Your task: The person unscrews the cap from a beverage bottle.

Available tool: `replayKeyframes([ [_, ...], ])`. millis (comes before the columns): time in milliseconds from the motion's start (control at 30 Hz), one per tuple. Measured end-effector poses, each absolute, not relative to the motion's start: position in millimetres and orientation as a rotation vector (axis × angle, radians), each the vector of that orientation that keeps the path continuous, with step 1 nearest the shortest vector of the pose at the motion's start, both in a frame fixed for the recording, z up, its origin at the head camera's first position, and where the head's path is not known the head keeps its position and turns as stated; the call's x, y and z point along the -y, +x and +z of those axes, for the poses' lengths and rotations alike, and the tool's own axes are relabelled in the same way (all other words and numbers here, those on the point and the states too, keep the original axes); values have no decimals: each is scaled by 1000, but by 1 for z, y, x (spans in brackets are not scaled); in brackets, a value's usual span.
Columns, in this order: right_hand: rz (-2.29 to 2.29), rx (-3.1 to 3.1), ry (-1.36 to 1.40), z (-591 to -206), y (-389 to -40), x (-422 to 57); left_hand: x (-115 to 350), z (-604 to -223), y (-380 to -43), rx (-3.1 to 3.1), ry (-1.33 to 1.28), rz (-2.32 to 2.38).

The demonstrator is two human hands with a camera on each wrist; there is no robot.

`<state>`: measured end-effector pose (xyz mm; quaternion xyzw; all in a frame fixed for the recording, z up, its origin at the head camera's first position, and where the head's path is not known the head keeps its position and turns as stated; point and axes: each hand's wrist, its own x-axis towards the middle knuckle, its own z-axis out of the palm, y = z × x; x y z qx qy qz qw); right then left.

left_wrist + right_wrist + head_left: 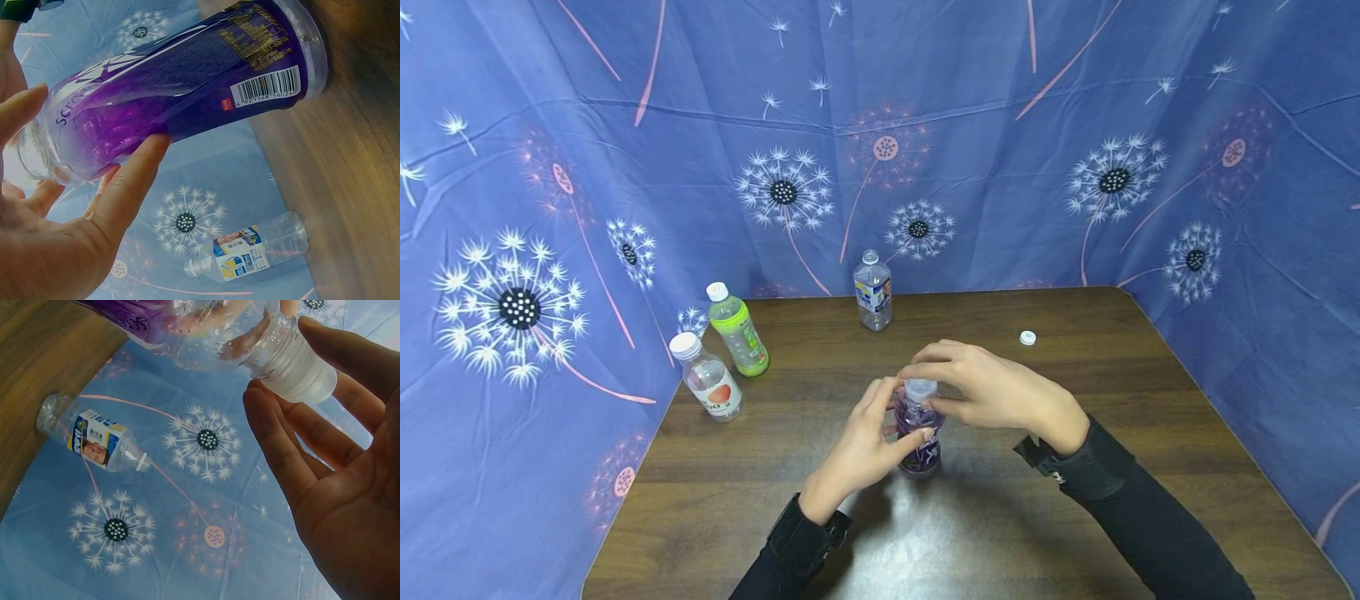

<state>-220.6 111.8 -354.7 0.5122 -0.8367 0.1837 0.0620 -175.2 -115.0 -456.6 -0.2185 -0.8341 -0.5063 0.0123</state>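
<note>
A purple-labelled plastic bottle [187, 81] stands upright near the middle of the table, a translucent cap [306, 381] on its neck. My left hand [865, 437] is around the bottle's upper body, one fingertip touching the label and other fingers behind it. From the right, my right hand [988, 387] reaches over the top, its thumb and fingers on either side of the cap and neck. Some of its fingertips are hidden behind the bottle.
A clear bottle [873, 293] with a blue and yellow label stands at the back edge. At the left are a green-labelled bottle [741, 333] and a white-capped bottle [711, 383]. A loose white cap [1027, 337] lies back right on the wooden table [1075, 533]. Blue cloth [985, 167] hangs around it.
</note>
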Motion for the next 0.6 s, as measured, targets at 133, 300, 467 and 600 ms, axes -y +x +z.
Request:
replayKeyframes([
  [133, 516, 2504, 1518, -357, -220, -109, 114, -458, -176, 2589, -685, -1561],
  [300, 469, 2448, 1503, -360, -220, -107, 114, -460, -176, 2574, -688, -1563],
  [467, 455, 2417, 1486, -362, -221, -106, 115, -459, -176, 2562, -705, -1566],
  [600, 455, 2419, 1475, -362, -221, -105, 115, -458, -176, 2557, -711, -1577],
])
